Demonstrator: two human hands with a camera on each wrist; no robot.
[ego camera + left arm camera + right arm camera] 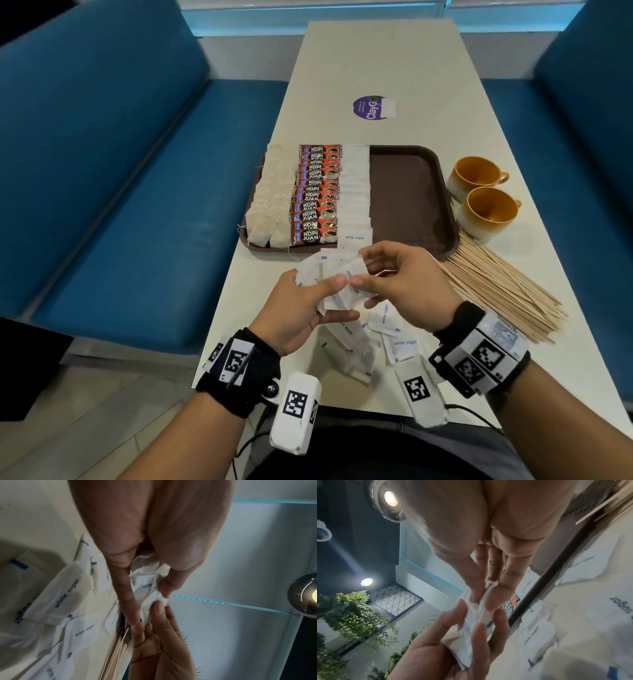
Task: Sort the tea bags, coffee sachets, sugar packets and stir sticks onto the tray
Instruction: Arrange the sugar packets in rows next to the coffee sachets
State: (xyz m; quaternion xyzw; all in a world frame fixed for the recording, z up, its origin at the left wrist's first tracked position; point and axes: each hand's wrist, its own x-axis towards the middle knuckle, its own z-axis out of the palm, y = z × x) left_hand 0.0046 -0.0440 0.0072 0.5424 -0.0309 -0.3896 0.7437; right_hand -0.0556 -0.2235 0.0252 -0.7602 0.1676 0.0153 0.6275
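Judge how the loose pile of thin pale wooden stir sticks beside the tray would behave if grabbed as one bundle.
The thin pale wooden stir sticks look light and stiff. They lie fanned out loosely on the white table, so a grab would probably miss some. Flat and narrow, they seem likelier to slide apart than roll.

Blue padded benches [130, 192] flank a long pale table [376, 61]; round ceiling lights [390, 498] glow overhead.

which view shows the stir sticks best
The head view: the stir sticks lie fanned in a full pile on the table, right of the tray. The left wrist view catches only a blurred bundle edge; the right wrist view shows a few stick ends at its top corner.
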